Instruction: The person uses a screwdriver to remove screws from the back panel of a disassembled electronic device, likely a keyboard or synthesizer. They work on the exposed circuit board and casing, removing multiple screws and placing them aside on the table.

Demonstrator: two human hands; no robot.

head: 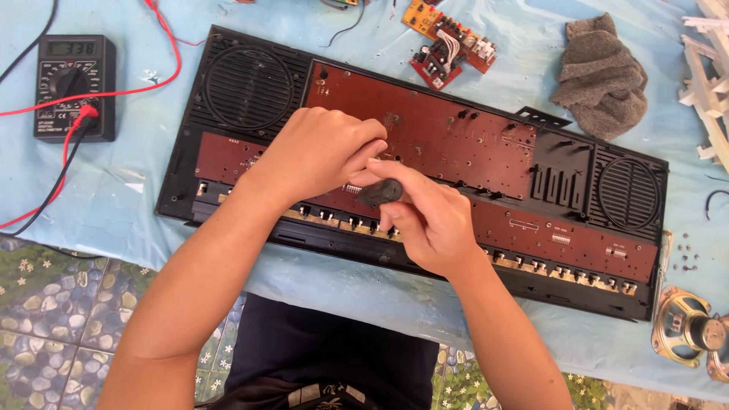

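My left hand (323, 152) is curled into a loose fist over the middle of the brown circuit board (456, 144), fingertips pressed together against my right hand. My right hand (425, 216) pinches a small dark rounded tool handle (380, 191) between thumb and fingers; I cannot tell what its tip touches, since my hands hide it. The board sits inside an opened black keyboard case (562, 178) that lies slanted across the blue tabletop (137, 220), with a round speaker grille (249, 87) at its left end and another grille (629, 193) at its right end. A row of small key contacts (562, 273) runs along the case's near edge.

At the tabletop's far left corner stands a black multimeter (72, 87) with red and black leads (114, 93). Near the far edge lie a small loose circuit board (448, 38) and a grey cloth (604, 76). A loose speaker (683, 326) rests by the near right corner, with tiny screws (687, 254) just beyond it.
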